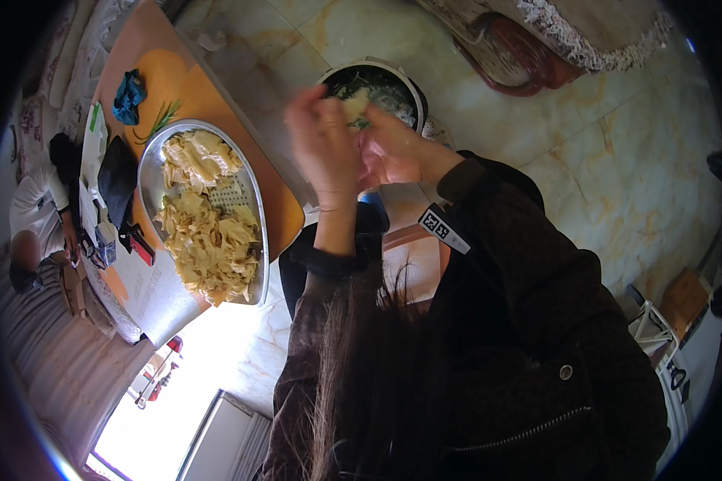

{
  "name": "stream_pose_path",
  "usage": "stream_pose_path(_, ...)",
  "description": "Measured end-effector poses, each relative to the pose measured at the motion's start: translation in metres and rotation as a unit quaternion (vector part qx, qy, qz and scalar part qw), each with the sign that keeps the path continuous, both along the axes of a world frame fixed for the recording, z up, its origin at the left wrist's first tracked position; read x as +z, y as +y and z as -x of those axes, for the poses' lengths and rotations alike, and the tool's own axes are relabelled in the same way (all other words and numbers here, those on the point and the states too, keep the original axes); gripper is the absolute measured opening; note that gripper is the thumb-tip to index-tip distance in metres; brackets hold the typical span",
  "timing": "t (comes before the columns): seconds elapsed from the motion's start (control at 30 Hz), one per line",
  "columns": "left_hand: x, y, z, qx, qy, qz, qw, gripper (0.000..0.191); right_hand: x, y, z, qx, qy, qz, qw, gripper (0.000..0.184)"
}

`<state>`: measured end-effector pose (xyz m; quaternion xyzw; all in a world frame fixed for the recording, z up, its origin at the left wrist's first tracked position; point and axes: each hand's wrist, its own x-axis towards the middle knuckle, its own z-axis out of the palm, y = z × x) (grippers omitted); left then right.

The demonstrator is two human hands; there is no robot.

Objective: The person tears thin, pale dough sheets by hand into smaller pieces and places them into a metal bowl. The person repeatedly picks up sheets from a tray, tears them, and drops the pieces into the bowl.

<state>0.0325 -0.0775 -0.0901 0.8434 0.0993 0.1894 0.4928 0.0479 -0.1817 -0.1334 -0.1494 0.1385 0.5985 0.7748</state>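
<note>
Motion blurs my left hand, its fingers raised and partly curled over the near side of a round pot. Close against it is my right hand, its palm partly showing. A pale yellow piece appears at the right hand's fingertips, above dark green leaves and whitish, wet-looking pieces in the pot. To the left, an oval metal tray with a perforated insert holds two heaps of yellowish, sheet-like food pieces.
The tray stands on an orange-patterned table, beside a green sprig, a crumpled blue cloth, a black bag-like item and a red-and-black object. Another person sits beyond the table. A reddish-brown furniture leg stands at upper right.
</note>
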Motion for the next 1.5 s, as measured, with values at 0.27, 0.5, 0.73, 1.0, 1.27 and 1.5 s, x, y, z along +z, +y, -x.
stream_pose_path(0.27,-0.015,-0.017,0.026,-0.162,0.068,-0.326,0.929,0.026,-0.009,-0.001,-0.007,-0.168,0.089,0.058,0.980,0.058)
stream_pose_path(0.5,-0.008,-0.014,0.028,-0.176,0.070,-0.369,0.910,0.035,-0.020,0.001,-0.002,-0.191,0.081,0.110,0.972,0.040)
stream_pose_path(0.73,0.002,-0.014,0.022,-0.206,0.091,-0.270,0.936,0.044,-0.029,0.004,-0.001,-0.228,0.047,0.180,0.956,0.035)
stream_pose_path(1.0,0.018,0.003,0.013,-0.121,0.114,0.149,0.975,0.028,-0.015,-0.002,-0.008,-0.160,0.019,0.072,0.984,0.035)
stream_pose_path(1.27,0.035,0.036,0.013,-0.112,0.187,0.064,0.974,0.024,0.010,-0.006,-0.008,-0.036,-0.213,0.157,0.964,0.056)
stream_pose_path(1.5,0.065,0.140,0.027,0.028,0.115,-0.091,0.989,0.018,0.006,-0.012,-0.014,-0.157,-0.234,0.208,0.936,0.048)
